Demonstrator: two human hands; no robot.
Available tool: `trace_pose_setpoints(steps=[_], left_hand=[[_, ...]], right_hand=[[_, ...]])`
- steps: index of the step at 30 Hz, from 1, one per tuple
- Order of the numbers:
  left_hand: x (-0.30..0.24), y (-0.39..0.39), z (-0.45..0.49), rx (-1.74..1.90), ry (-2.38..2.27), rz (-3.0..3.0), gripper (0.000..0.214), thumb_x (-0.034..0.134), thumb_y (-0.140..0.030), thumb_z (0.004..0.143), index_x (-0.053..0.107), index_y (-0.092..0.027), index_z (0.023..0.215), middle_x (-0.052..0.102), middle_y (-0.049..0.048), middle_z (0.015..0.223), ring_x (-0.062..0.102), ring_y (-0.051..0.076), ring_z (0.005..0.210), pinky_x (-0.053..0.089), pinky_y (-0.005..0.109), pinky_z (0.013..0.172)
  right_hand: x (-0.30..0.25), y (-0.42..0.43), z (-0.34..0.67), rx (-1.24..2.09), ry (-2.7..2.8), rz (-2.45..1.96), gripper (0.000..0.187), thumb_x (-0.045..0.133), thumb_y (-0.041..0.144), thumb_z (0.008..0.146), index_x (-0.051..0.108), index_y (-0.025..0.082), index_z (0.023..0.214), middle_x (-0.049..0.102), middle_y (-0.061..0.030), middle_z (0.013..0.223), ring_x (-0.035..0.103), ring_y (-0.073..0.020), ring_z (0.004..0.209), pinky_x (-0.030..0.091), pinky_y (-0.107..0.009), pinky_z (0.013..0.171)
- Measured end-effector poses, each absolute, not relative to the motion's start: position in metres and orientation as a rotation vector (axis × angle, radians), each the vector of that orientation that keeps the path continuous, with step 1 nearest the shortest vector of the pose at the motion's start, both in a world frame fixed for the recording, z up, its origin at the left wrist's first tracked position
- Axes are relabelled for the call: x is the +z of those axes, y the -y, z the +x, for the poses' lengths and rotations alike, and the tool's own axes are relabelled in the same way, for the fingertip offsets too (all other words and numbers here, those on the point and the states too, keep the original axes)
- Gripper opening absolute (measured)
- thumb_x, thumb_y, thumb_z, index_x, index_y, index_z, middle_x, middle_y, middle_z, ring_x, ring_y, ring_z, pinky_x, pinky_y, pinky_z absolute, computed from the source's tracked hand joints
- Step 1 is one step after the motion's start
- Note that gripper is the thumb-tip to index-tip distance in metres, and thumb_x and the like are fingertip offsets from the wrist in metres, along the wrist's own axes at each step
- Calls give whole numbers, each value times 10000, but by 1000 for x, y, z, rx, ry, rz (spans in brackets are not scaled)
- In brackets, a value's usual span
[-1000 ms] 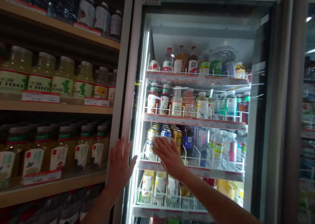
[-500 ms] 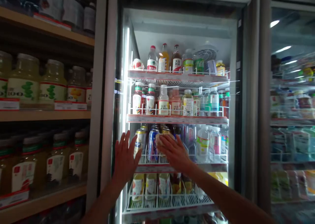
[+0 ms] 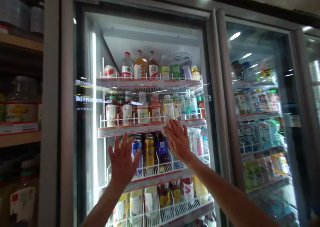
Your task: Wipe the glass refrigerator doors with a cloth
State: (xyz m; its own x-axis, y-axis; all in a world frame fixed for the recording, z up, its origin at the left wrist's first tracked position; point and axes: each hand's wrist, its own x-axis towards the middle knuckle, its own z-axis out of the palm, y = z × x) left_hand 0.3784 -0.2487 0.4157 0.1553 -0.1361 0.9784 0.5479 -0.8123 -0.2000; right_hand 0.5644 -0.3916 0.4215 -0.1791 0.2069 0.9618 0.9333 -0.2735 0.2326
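Observation:
My left hand [image 3: 123, 158] is raised with its fingers spread, apparently flat toward the glass door [image 3: 150, 30] of a lit drinks fridge. Under the fingers of my right hand [image 3: 178, 138] is a crumpled pale cloth [image 3: 168, 127], pressed against the same glass. Most of the cloth is hidden by the hand. Through the glass, behind my hands, stand a blue can [image 3: 136, 150], a gold can [image 3: 149, 150] and a dark blue bottle [image 3: 161, 147] on a wire shelf. Above them, bottles line a shelf with a red-edged rail [image 3: 150, 128].
A second glass-door fridge [image 3: 260, 104] with bottles stands at the right, past the metal door frames [image 3: 220, 87]. On the left, beyond a grey post [image 3: 51, 120], wooden shelves [image 3: 20, 143] hold juice bottles [image 3: 21, 104]. Lights reflect in the glass.
My view has turned to the right, bringing more of the second fridge in. My right hand has moved the cloth upward and right over the glass. My left hand stays spread, slightly lower against the shelves.

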Motion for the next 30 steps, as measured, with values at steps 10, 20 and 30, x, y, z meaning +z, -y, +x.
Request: trace_pose_setpoints(steps=[10,20,30], left_hand=[[426,266,407,-1651,278,-1932,639,453,-289,875,161,-231,1440,277,111,1476,164,240,1392,86,494,1126],[423,271,417,-1677,292,-1935,673,463,-263,868,113,-269,1442,225,86,1497,162,243,1392,89,500,1126],[422,273,417,-1678,308,-1951,681,469,-266,870,99,-285,1441,222,74,1500,167,246,1392,106,506,1123]], right_hand=[[393,420,600,-1510,1291,-1496,441,430,171,839,491,244,1270,313,-62,1475,194,-210,1389,136,-455,1119],[370,449,647,-1529,1116,-1505,468,379,132,857,462,245,1303,283,-76,1486,263,-246,1365,223,-490,1092],[383,439,634,-1497,1241,-1462,469,394,141,848,470,254,1297,306,-68,1475,243,-243,1371,249,-486,1079]])
